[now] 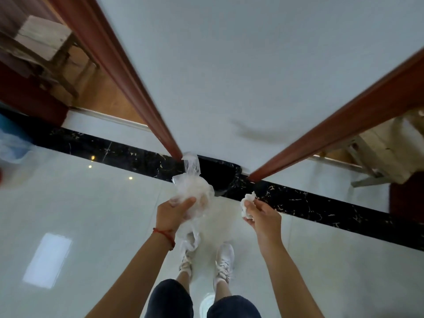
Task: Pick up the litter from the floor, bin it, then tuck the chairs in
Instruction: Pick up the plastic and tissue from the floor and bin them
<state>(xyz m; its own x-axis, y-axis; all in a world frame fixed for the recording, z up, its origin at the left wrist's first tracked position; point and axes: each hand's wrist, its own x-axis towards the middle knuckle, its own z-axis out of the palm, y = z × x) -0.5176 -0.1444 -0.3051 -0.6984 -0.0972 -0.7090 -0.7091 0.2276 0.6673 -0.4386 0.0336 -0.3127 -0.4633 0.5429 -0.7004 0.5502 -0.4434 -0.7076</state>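
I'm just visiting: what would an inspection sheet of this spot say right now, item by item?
Surface: glossy pale floor crossed by a black marble strip.
Job's things: clear plastic bag and crumpled tissue, both off the floor; no bin clearly seen.
Clutter: blurry blue shape at the left edge, too blurred to name.
Grips: left hand holds the bag; right hand pinches the tissue.
Cables: nothing seen.
Surroundings: white wall with red-brown trim; wooden chairs left and right; the person's white shoes.
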